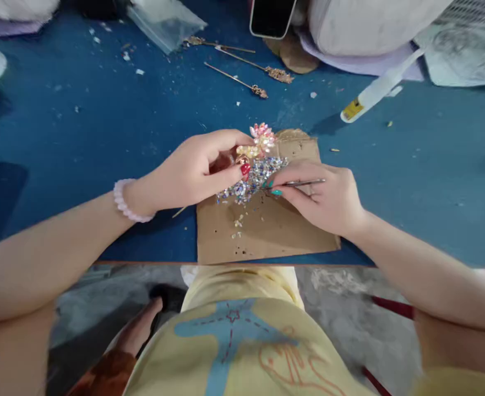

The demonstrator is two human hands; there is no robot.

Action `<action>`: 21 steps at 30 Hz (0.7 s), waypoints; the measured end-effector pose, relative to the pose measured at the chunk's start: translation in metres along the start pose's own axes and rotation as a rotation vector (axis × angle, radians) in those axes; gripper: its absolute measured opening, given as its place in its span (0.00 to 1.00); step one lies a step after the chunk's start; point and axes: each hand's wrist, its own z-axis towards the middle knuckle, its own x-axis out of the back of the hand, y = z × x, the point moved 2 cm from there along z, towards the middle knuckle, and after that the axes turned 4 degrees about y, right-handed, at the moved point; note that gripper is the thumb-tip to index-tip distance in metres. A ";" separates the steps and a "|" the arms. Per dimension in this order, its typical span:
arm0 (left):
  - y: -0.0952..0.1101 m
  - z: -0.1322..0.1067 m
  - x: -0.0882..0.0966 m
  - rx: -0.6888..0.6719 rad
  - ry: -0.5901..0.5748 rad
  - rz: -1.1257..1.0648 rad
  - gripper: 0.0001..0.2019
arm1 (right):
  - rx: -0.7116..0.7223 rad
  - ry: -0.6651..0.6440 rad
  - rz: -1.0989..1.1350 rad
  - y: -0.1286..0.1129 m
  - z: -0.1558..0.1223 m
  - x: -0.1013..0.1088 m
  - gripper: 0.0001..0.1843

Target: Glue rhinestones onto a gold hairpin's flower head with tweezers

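My left hand (199,168) is closed around a beaded ornament, a hairpin by its look, with a pink and yellow crystal flower (262,139) at its top. A thin gold stick shows below that wrist. Pinched in my right hand (322,192) is a slim metal tool, likely tweezers (304,182), its tip down among a heap of blue and clear beads (259,175). The heap lies on a piece of brown cardboard (267,231), with a few pale yellow beads (237,223) nearer me. My fingers hide part of the ornament and the tool's tip.
Several gold hairpins (279,74) lie at the back beside a clear plastic bag (163,25). A phone (272,16) is at the top. Toward the back right, a white glue bottle (376,91) with a yellow label leans. The blue table's (102,110) front edge is close to my body.
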 end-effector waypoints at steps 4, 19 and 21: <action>-0.001 0.000 -0.002 0.011 0.011 0.034 0.14 | -0.009 -0.008 0.000 0.000 0.001 0.000 0.06; 0.000 0.001 -0.002 0.001 0.000 0.058 0.15 | 0.013 0.002 0.016 0.002 0.000 0.000 0.07; 0.000 0.001 -0.002 -0.006 0.000 0.055 0.15 | 0.019 0.010 0.020 0.002 0.000 0.000 0.07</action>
